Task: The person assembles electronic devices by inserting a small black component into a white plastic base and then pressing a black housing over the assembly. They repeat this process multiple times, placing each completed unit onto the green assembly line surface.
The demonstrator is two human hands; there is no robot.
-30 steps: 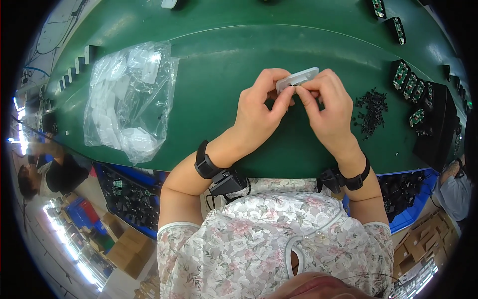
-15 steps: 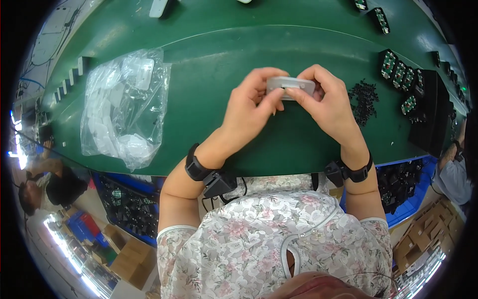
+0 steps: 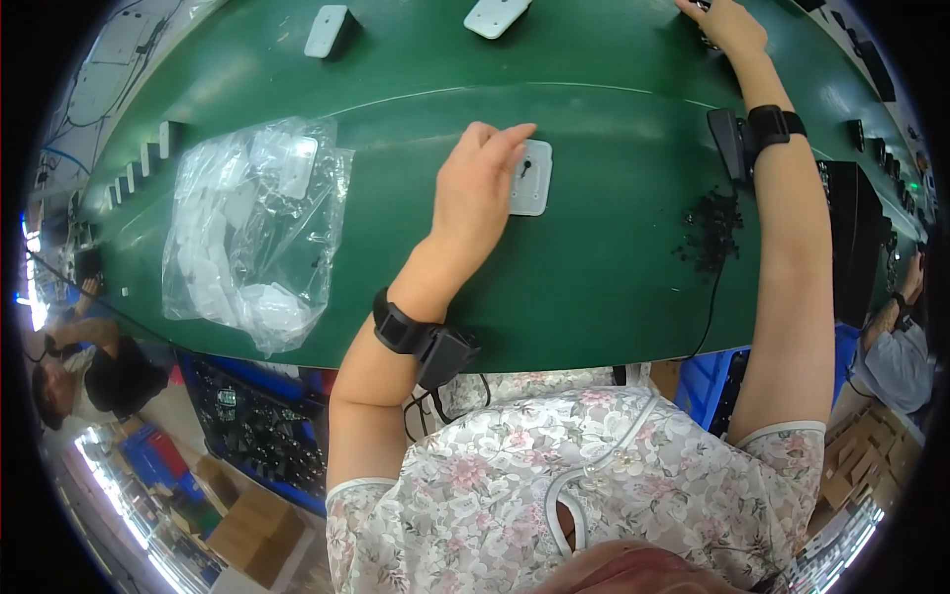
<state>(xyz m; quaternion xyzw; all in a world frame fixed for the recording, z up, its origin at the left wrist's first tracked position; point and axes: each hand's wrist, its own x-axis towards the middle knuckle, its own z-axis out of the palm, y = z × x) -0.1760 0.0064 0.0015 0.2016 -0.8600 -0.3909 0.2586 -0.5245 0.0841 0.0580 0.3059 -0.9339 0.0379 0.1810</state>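
On green table (image 3: 614,267) near boxes (image 3: 255,540), plate (image 3: 535,184)

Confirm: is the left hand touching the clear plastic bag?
Apart. The head view shows a broad strip of green tabletop between the left hand and the right edge of the clear plastic bag.

Green table (image 3: 604,287); left hand (image 3: 477,188) over the left side of a white rounded cover plate (image 3: 536,183), contact unclear; right hand (image 3: 734,28) stretched far from the table's near edge, at a dark piece (image 3: 709,42) mostly hidden; clear plastic bag (image 3: 319,233) of white plates (image 3: 300,168) toward the left edge; small black parts (image 3: 714,228) heaped toward the right edge, beside the right forearm (image 3: 792,238).
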